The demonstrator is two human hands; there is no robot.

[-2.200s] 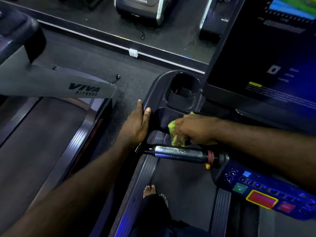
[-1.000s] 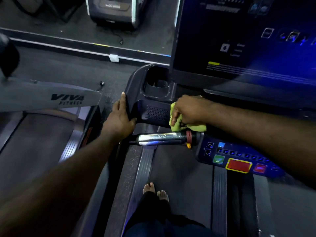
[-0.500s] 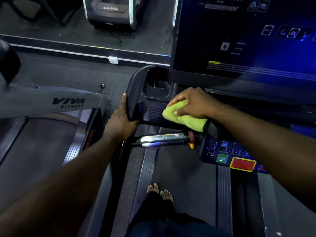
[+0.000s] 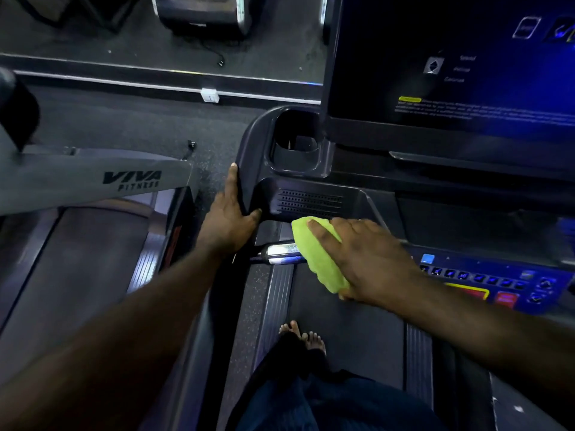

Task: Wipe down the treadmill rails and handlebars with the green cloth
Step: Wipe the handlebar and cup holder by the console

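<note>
The screen (image 4: 451, 73) fills the upper right of the frame, with the cup holder (image 4: 295, 144) just left of it and a grille (image 4: 311, 202) below that. The left grip (image 4: 228, 219) rests on the left edge of the console (image 4: 252, 157) at centre. Right of it, the right grip (image 4: 367, 259) lies on the cloth (image 4: 317, 253), which covers the right end of the handlebar (image 4: 277, 253). The button panel (image 4: 497, 281) sits at right, the belt (image 4: 348, 337) at bottom centre, and a second treadmill (image 4: 93, 181) at left.
</note>
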